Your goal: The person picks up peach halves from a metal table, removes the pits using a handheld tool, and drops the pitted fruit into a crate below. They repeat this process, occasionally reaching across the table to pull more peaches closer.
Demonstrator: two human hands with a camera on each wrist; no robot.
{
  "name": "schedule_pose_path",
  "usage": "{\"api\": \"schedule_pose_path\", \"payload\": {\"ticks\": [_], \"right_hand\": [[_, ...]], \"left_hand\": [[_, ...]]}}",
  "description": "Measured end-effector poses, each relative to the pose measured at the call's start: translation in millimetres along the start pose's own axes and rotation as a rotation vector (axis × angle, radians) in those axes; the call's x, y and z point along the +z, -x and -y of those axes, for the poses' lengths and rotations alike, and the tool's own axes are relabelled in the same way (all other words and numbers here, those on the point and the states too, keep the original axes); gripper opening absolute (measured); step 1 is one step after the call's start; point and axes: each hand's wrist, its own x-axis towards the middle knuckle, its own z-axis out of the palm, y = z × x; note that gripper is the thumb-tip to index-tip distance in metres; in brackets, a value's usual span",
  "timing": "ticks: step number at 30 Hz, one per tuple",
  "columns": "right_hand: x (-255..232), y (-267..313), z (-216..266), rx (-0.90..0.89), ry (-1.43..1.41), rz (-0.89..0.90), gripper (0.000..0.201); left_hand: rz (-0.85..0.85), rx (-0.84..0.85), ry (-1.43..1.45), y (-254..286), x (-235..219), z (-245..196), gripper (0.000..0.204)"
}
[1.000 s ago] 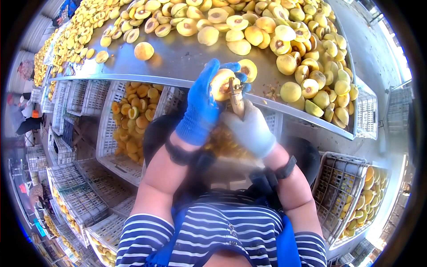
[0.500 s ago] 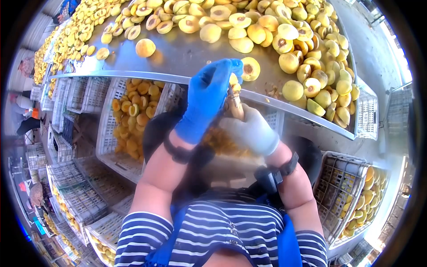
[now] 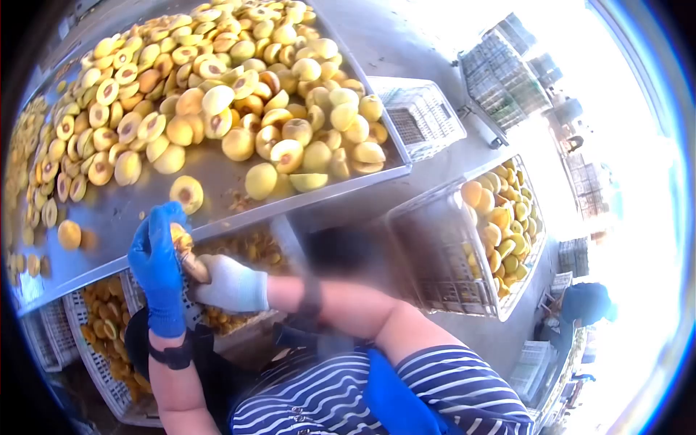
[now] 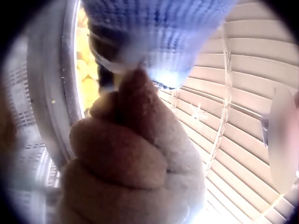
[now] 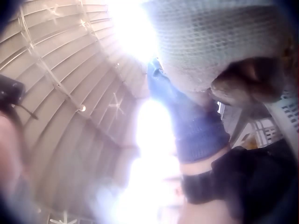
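In the head view the left hand (image 3: 158, 250), in a blue glove, curls round a yellow fruit piece (image 3: 179, 233), mostly hidden by the fingers. The right hand (image 3: 230, 283), in a white glove, grips the wooden handle (image 3: 194, 267) of a small tool whose tip meets the fruit. Both hands are over the metal table's front edge. On the table, just beyond the left hand, lies a halved fruit (image 3: 187, 193), cut face up. The left wrist view shows the curled white-gloved fingers (image 4: 121, 158) close up, below the blue glove.
Many halved fruits (image 3: 217, 99) are heaped on the metal table (image 3: 109, 255). A crate (image 3: 442, 254) of fruit halves stands at the right, and an upright white crate (image 3: 428, 116) by the table's corner. More fruit-filled crates sit under the front edge. Another person (image 3: 583, 304) is at the far right.
The head view has swung to the right, so the table and hands appear further left. The left fingers have closed round the fruit, while the right hand keeps its grip on the tool.
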Motion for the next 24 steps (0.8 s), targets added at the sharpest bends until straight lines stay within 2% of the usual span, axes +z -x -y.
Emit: {"api": "schedule_pose_path", "payload": {"ticks": [2,5,6,8,9,11,12,14,15,18,20,21,23,24], "right_hand": [[-3,6,12,0.041,-0.058,0.025,0.031],[-2,6,8,0.043,-0.075,0.029,0.029],[-1,7,8,0.102,-0.112,0.022,0.030],[0,6,8,0.103,-0.054,0.009,0.030],[-1,6,7,0.107,0.007,-0.009,0.029],[1,6,2,0.087,-0.004,0.005,0.029],[0,5,1,0.063,-0.006,0.017,0.028],[-1,9,5,0.106,-0.087,0.063,0.027],[-3,11,9,0.145,-0.167,0.106,0.026],[-3,14,19,0.159,-0.179,0.139,0.025],[3,9,12,0.133,-0.153,0.121,0.027],[6,7,7,0.107,-0.125,0.097,0.028],[7,4,-5,0.057,-0.172,0.092,0.023],[11,4,-10,0.010,-0.221,0.096,0.019]], "left_hand": [[0.076,0.021,-0.110,-6,-1,-4,0.032],[0.094,0.086,-0.253,-11,-4,3,0.032],[0.098,0.085,-0.254,-8,1,8,0.032],[-0.122,0.054,0.115,-1,11,17,0.031],[-0.130,0.053,0.117,0,9,16,0.031],[-0.014,0.082,-0.016,2,2,11,0.032],[-0.016,0.081,-0.015,0,0,3,0.032],[0.227,-0.014,-0.194,-4,-7,-12,0.032],[0.226,-0.017,-0.192,-2,-7,-10,0.032],[0.152,0.057,-0.135,5,-3,3,0.032],[-0.083,0.209,-0.153,9,2,11,0.029],[-0.086,0.207,-0.154,11,1,4,0.029],[0.191,0.238,-0.244,10,0,-19,0.024],[0.181,0.228,-0.252,7,-1,-18,0.024]]}}
